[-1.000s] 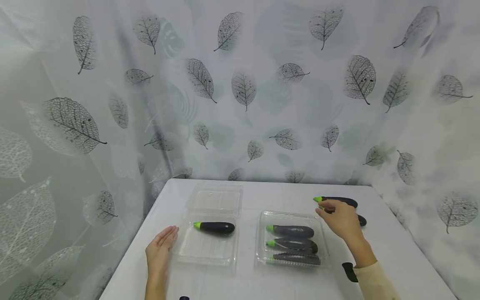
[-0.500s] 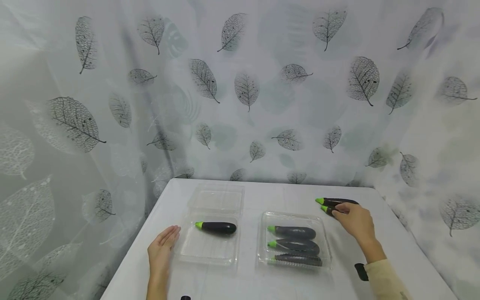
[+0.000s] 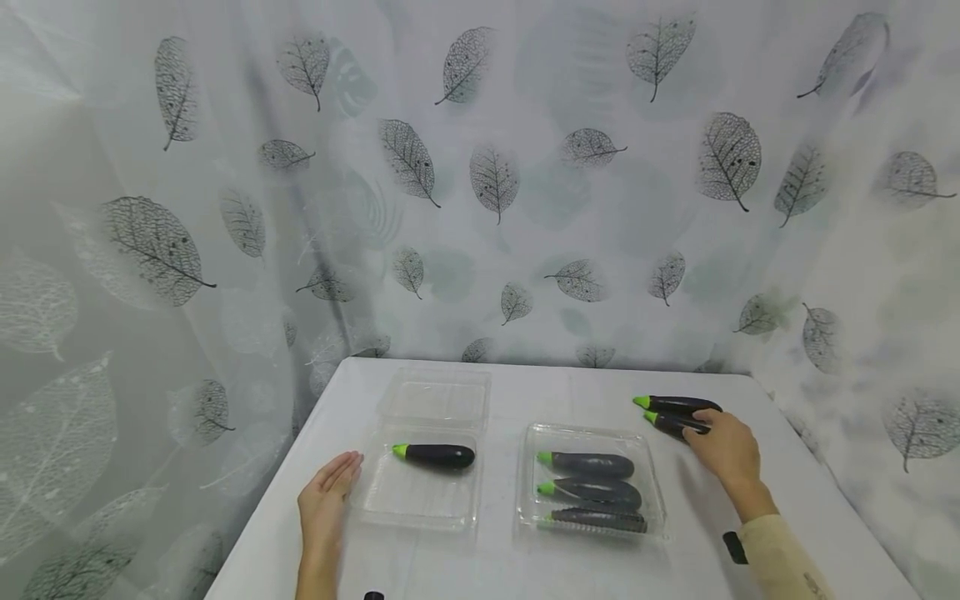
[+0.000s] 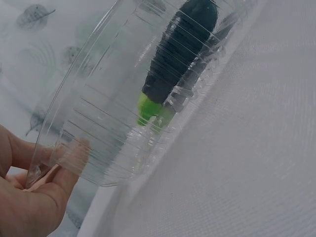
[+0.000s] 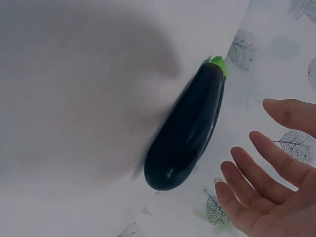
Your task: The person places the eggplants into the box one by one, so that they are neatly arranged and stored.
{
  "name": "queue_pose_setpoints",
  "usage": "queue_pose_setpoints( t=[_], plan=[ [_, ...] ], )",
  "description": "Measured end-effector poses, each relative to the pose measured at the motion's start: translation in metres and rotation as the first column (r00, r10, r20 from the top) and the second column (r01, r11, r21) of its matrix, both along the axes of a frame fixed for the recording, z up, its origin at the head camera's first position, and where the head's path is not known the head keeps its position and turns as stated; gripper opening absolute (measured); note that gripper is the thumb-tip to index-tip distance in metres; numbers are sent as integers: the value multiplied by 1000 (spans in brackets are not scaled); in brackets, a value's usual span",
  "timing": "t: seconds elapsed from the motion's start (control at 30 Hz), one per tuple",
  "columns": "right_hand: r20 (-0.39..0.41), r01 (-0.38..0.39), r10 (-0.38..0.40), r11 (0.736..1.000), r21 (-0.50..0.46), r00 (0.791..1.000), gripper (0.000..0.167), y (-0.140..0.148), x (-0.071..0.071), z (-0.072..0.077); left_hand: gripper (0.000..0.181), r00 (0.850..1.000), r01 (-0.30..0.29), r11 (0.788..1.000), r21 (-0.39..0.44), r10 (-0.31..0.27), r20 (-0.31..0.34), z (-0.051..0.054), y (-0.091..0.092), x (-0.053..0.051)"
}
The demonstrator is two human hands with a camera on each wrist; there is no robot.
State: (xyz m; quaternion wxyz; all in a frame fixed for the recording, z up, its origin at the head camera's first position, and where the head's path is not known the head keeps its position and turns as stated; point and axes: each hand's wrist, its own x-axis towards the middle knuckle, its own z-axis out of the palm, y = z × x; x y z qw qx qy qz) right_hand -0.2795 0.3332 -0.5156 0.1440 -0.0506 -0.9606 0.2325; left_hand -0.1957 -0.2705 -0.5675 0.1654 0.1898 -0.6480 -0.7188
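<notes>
Seemingly, three black, green-capped eggplants [image 3: 588, 493] are packed in a closed clear-plastic box [image 3: 585, 437], one lone eggplant [image 3: 442, 456] in an open clear box [image 3: 412, 502]; two loose eggplants [image 3: 678, 406] remain by the right hand [image 3: 726, 450], fingers slack; the left hand's [image 3: 325, 497] fingers lie straight.

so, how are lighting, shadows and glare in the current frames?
Head: bright and fairly even, soft shadow by the right hand, faint reflections on the closed container; left wrist: dimmer, white glints on the open container; right wrist: dim, broad soft-edged shadow across the tabletop, small highlight on the eggplant.
</notes>
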Motion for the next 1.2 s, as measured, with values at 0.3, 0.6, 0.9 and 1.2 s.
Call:
queue_pose_setpoints(
  t=[0.3,0.6,0.9,1.2],
  plan=[
    [67,3,-3,1000,7,998,48,7,-10,-6,37,1000,-3,1000,7,3,-15,0,-1,-2],
    [147,0,-8,998,58,989,54,15,-14,-14,38,1000,9,1000,15,-9,-24,-1,0,-1],
    [69,29,-37,994,106,997,47,21,-17,-30,39,999,5,1000,23,-4,-32,-1,1,0],
    [33,17,-21,992,127,999,43,23,-18,-36,38,1000,3,1000,11,-3,-28,-2,2,1]
  ],
)
